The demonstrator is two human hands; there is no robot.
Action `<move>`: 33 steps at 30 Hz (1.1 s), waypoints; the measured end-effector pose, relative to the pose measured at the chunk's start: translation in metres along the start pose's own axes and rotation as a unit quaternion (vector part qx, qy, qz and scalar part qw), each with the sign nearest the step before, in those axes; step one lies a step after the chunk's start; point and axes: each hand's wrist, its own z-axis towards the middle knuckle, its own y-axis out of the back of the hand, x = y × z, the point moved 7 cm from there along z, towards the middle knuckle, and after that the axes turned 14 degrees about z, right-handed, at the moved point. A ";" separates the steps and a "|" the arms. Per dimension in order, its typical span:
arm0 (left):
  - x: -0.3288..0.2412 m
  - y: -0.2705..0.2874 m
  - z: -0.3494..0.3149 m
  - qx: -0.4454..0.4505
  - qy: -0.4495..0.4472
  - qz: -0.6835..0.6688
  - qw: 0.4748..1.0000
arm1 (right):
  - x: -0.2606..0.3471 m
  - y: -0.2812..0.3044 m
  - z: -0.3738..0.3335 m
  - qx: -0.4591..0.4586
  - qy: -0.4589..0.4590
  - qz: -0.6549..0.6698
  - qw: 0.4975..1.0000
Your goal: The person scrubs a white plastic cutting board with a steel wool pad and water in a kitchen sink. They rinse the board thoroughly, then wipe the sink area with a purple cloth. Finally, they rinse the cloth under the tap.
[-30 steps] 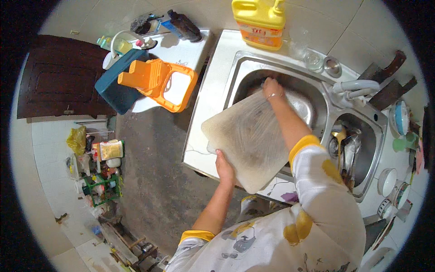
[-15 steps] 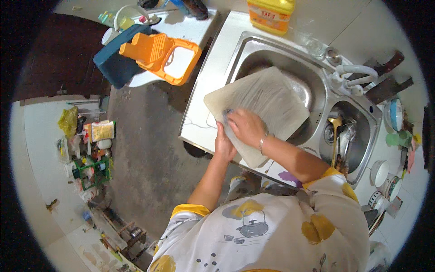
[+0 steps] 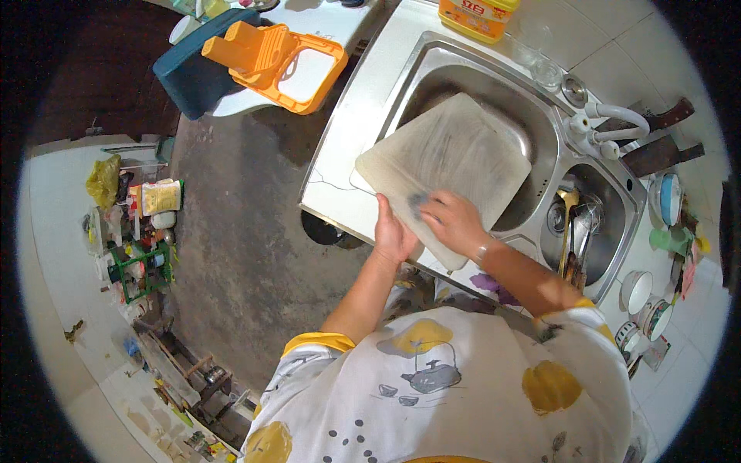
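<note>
The pale cutting board (image 3: 463, 150) lies over the sink (image 3: 478, 76), overlapping the surface (image 3: 347, 147) at its left side. It looks stiff, fairly light and hard to break, perhaps slippery if wet; the edges seem the safest hold. The left hand (image 3: 396, 234) grasps its near-left edge, thumb along the rim, other fingers hidden. The right hand's (image 3: 457, 224) fingers clutch a dark, blurred scrubber (image 3: 417, 201) against it. The board sits cornerwise, one corner pointing away, the opposite toward the person; nearly square, its long axis cannot be told.
</note>
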 end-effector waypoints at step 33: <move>-0.089 -0.004 0.031 -0.150 -0.097 0.448 0.876 | -0.145 0.063 -0.038 -0.188 -0.304 -0.120 0.926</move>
